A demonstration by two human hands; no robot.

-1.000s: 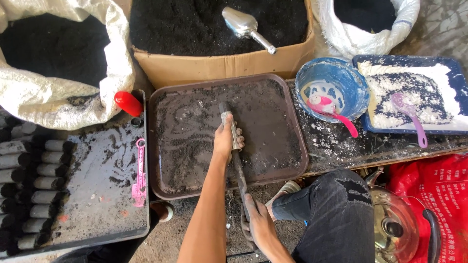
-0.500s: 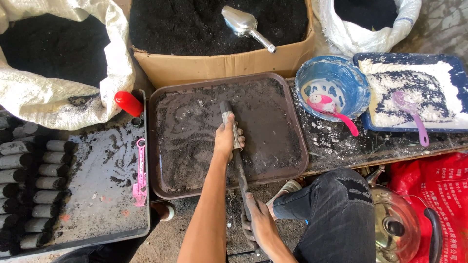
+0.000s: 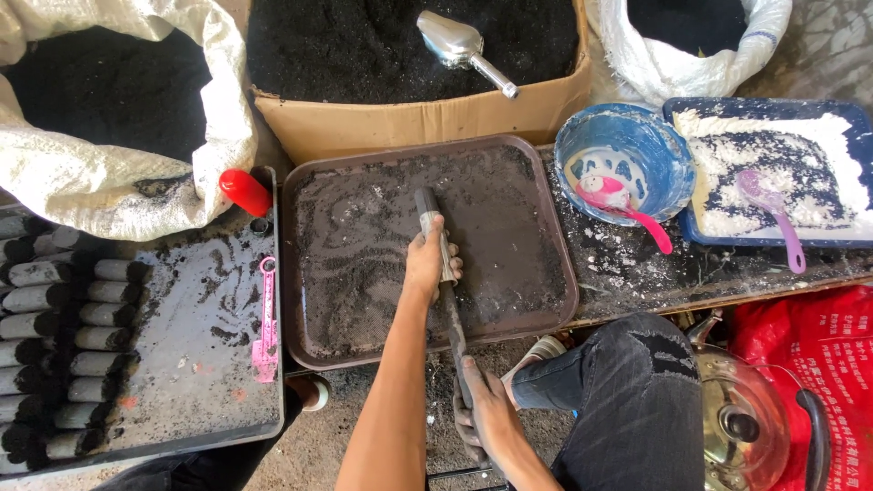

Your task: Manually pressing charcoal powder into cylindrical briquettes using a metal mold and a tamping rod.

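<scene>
Both grips closed on metal press tube [image 3: 438, 244], left hand [image 3: 431, 264] at barrel, right hand [image 3: 484, 420] on rod, pressing into brown tray [image 3: 300, 273]; next likely needed steady downward push

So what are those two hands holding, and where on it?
One long metal rod tool: left hand grips its upper tube end over the brown tray, right hand its lower end.

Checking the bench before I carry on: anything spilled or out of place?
Yes: white powder is scattered on the dark bench beside the blue bowl, outside the blue tray. A pink tool lies loose on the left tray.
</scene>
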